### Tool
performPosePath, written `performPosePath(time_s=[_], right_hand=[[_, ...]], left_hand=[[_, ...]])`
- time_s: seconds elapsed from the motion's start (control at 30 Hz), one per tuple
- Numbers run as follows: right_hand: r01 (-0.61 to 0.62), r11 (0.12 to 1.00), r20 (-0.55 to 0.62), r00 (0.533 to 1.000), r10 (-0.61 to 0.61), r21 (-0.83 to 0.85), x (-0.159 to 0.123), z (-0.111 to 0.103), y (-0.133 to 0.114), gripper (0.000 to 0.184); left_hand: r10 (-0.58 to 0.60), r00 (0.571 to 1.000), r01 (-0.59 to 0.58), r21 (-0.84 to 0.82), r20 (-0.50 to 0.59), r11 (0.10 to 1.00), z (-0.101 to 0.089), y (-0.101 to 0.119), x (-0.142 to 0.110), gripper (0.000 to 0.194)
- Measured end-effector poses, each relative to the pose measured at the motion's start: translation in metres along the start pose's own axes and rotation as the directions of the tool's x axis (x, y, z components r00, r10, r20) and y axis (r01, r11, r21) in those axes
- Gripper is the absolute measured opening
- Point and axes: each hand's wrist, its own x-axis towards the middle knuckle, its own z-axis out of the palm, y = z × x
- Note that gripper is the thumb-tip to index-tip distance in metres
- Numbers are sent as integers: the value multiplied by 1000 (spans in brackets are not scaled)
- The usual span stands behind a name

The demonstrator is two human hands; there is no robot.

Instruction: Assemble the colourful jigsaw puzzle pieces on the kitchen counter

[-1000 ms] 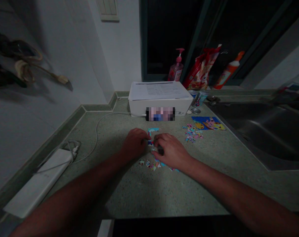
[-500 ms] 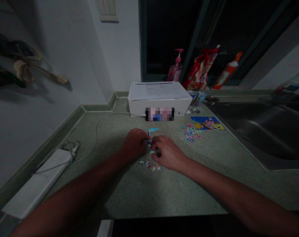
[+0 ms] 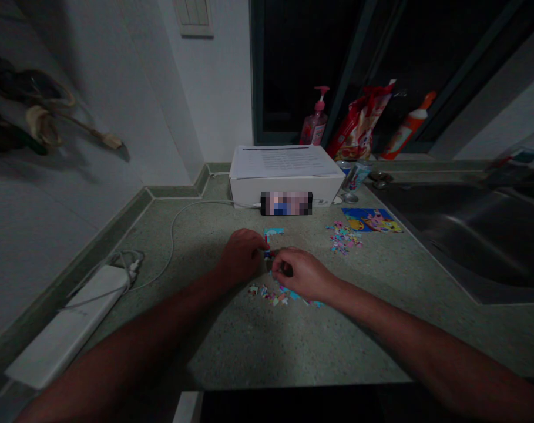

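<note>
Curling over small jigsaw pieces (image 3: 268, 254), the right hand (image 3: 302, 274) hides its fingertips, so any grasp cannot be made out. The left hand (image 3: 241, 255), at nine o'clock from them, is curled too, its grip equally hidden. Loose pieces (image 3: 267, 292) lie at six o'clock, a heap (image 3: 343, 238) at two.
</note>
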Motion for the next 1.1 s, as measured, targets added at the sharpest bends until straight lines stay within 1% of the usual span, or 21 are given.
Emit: performPosePath(time_s=[0.17, 0.33, 0.47, 0.57, 0.63, 0.77, 0.93, 1.0, 1.1], right_hand=[[-80, 995, -84, 993, 86, 64, 8, -10, 14, 19], [-153, 984, -124, 979, 163, 88, 13, -20, 28, 18], [-207, 977, -161, 963, 214, 59, 15, -27, 33, 16], [-233, 972, -165, 958, 237, 40, 16, -30, 35, 16], [-233, 972, -158, 959, 235, 31, 17, -29, 36, 17], [-195, 981, -154, 969, 191, -8, 18, -22, 37, 17], [-145, 985, -180, 975, 127, -89, 19, -20, 38, 20], [-130, 988, -174, 978, 114, -86, 19, -21, 39, 21], [-126, 991, -131, 984, 118, -51, 19, -25, 41, 24]], left_hand=[[-7, 1000, 7, 22, 6, 1000, -1, 2, 0, 45], [-8, 1000, 9, 30, -15, 1000, 1, -1, -1, 45], [-32, 999, 33, 40, -28, 999, 1, -2, 0, 48], [-39, 999, 40, 41, -22, 998, 1, -1, 0, 47], [-38, 999, 39, 41, -18, 998, 1, 0, 1, 47], [-41, 999, 42, 35, -19, 999, 1, 1, 1, 48], [-32, 999, 33, 49, -12, 998, 1, 0, 0, 46], [-26, 999, 27, 49, -18, 998, 1, -1, 0, 47], [-11, 1000, 12, 36, -25, 999, 2, -2, 0, 49]])
